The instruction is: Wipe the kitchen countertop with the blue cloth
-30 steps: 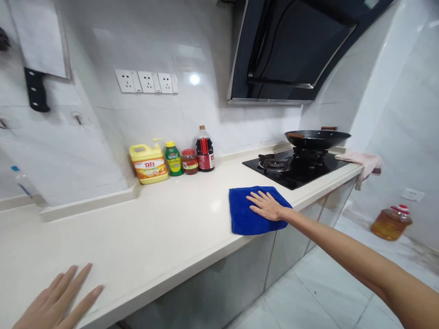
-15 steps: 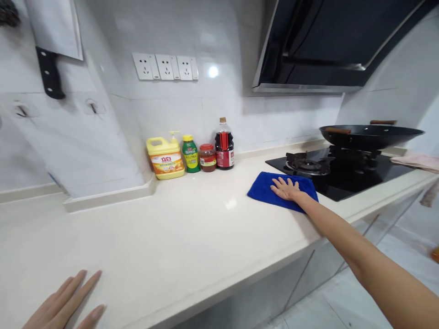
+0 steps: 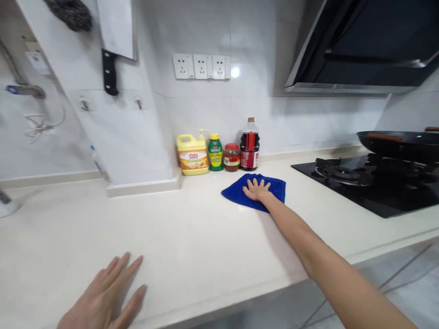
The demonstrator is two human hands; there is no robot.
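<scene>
My right hand (image 3: 255, 189) lies flat with fingers spread on a blue cloth (image 3: 236, 193), pressing it against the white countertop (image 3: 178, 242). The cloth is spread out, its left corner pointed, just in front of the bottles. At the lower left, my left hand (image 3: 103, 292) is open over the counter, fingers stretched, holding nothing; whether its palm touches the surface I cannot tell. Behind the cloth stand a dark sauce bottle (image 3: 249, 148), a red-lidded jar (image 3: 232, 157), a green bottle with a yellow cap (image 3: 215, 153) and a yellow detergent jug (image 3: 192, 157) with a pump.
On the right, a black gas stove (image 3: 370, 194) carries a wok (image 3: 404, 145) beneath a range hood (image 3: 370, 45). A cleaver (image 3: 110, 73) and a dark scrubber (image 3: 72, 13) hang on the left wall. Sockets (image 3: 201, 66) are on the back wall.
My right hand has slid the blue cloth left, away from the stove's edge to in front of the sauce bottle. The view has turned left. My left hand stays open.
</scene>
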